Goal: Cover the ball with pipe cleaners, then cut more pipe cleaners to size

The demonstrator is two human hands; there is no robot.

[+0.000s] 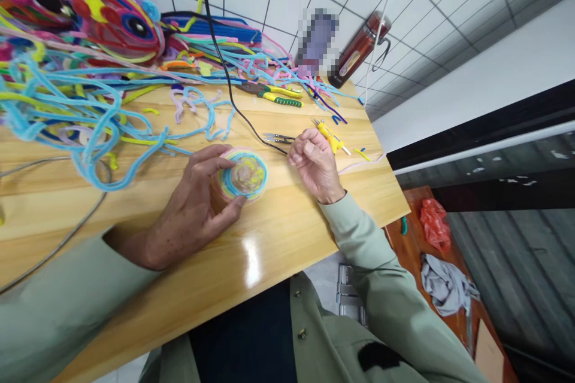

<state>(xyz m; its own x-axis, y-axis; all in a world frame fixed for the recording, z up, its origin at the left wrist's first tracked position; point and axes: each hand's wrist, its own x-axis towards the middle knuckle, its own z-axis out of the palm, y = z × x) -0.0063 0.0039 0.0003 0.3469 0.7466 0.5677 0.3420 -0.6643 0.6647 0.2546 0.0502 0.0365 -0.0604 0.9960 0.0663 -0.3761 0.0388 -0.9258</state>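
A round coil of pink, blue and yellow fuzzy stems was gripped by the left hand over the pale wooden table. The right hand was half curled, its content unclear. Several rings were already wound; loose light-blue stems appeared unused.

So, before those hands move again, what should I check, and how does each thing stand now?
1. Striped round piece held: ok, the left hand has thumb and fingers at its edge.
2. Right hand empty: cannot tell, its fingers are curled.
3. Black cable clear of the right hand: cannot tell, it runs up beside the fingertips in this view.
4. Pliers clear of both hands: ok, they lie farther back on the table.
5. Light blue strips tidy: not ok, they lie tangled at the left.
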